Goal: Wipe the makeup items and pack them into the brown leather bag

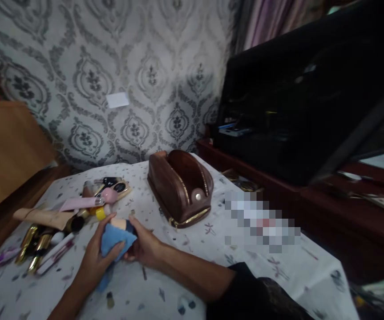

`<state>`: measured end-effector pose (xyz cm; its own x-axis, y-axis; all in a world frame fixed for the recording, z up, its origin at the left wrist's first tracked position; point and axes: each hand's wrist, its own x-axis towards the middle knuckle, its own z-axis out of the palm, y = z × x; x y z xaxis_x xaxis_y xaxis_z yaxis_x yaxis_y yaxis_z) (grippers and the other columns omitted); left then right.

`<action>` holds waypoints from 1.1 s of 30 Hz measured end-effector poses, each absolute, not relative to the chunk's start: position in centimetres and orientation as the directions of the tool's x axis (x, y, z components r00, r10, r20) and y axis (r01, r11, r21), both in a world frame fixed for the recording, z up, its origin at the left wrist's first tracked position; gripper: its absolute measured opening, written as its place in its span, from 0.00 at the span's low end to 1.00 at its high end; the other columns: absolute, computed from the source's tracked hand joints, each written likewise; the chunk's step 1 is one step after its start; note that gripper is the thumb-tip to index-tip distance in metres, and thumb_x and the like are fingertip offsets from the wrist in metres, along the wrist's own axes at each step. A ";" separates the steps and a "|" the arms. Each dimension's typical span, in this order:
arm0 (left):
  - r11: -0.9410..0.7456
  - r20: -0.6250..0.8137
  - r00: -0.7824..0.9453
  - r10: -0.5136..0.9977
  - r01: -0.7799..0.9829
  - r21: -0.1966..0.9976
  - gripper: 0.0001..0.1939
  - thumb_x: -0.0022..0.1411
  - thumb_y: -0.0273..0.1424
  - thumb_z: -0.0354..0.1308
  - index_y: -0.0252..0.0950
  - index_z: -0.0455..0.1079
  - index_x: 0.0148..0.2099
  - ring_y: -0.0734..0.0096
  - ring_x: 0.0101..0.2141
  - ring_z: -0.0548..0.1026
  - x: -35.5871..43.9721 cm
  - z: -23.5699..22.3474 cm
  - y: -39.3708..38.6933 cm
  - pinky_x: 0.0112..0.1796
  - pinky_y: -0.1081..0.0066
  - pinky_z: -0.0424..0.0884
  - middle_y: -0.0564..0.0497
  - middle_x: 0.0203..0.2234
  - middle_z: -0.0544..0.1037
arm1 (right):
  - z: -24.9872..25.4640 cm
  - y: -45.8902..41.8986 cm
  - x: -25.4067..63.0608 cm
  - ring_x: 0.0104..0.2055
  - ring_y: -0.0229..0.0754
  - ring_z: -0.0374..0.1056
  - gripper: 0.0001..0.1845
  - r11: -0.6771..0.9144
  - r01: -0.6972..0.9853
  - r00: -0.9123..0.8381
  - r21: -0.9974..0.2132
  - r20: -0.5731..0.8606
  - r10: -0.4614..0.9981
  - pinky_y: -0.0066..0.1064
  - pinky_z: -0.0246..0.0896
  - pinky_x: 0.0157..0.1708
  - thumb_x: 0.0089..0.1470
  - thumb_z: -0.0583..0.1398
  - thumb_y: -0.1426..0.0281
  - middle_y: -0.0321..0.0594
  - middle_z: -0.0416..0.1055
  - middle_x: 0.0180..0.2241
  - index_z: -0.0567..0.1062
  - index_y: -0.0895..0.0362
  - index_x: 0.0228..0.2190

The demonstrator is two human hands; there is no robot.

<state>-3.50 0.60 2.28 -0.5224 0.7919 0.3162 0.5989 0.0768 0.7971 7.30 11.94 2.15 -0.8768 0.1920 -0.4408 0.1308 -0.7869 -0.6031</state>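
Lying left of my fingers on the worktop [138,300]: one purple-and-pink tube [0,260], one gold-coloured tube [43,243], one beige tube [45,218], one pink-headed tool [110,194]; loosely heaped, probably for easy reach.
Blue cloth [111,240]: one, pinched by my left fingers [116,251], thumb across it, seemingly to press it to the container.
Beige container [119,223]: one, dark-ended, between my two sets of fingers; right fingers [135,223] closed at the dark end, I judge for steadiness.
Brown bag [165,191]: one, beyond and right of my fingers, upright, zip mouth gaping, likely for access.
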 end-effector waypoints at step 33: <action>0.060 0.466 -0.566 0.679 0.676 0.734 0.26 0.63 0.52 0.48 0.38 0.68 0.52 0.57 0.48 0.73 -4.5 0.8 1.4 0.54 0.59 0.66 0.47 0.43 0.76 | 0.6 11.9 7.7 0.23 0.31 0.61 0.25 -0.205 -0.202 -0.876 -0.958 0.083 0.475 0.23 0.59 0.21 0.53 0.63 0.51 0.29 0.64 0.28 0.67 0.55 0.43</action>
